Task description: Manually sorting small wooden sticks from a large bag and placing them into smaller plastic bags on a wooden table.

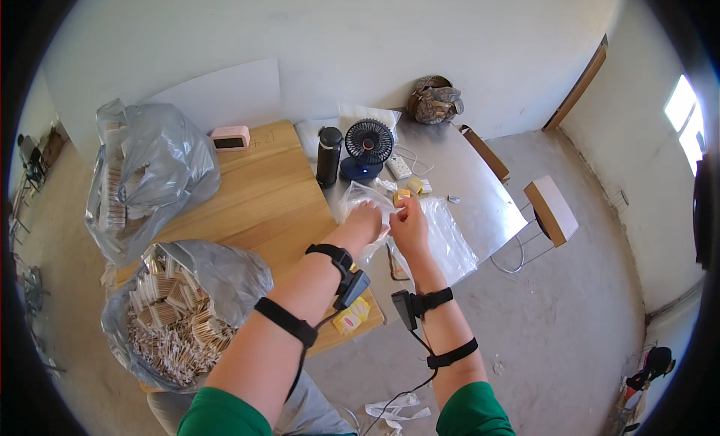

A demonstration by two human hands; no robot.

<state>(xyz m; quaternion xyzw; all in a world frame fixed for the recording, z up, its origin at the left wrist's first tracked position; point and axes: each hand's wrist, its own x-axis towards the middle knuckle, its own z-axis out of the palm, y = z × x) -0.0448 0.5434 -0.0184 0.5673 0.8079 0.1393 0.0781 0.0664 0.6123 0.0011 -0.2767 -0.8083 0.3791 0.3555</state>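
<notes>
Gripping a clear plastic bag point(442, 237) with both hands, we note it lies on the grey metal table point(480, 188), at the centre of view. Left hand point(365, 221) closed on the bag's upper edge; right hand point(409, 224) pinching the same edge just beside it, fingers narrow. At 12 o'clock of the hands: black flask point(328, 156), small dark fan point(367, 147), white power strip point(400, 167). Small yellow packets point(409, 188) sit just beyond the bag. At 9 o'clock, the wooden table point(255, 203) carries a pink clock point(229, 138) and a grey sack point(146, 173). At 7 o'clock, an open sack of pale small sticks point(176, 320). Nothing blocks the hands.
</notes>
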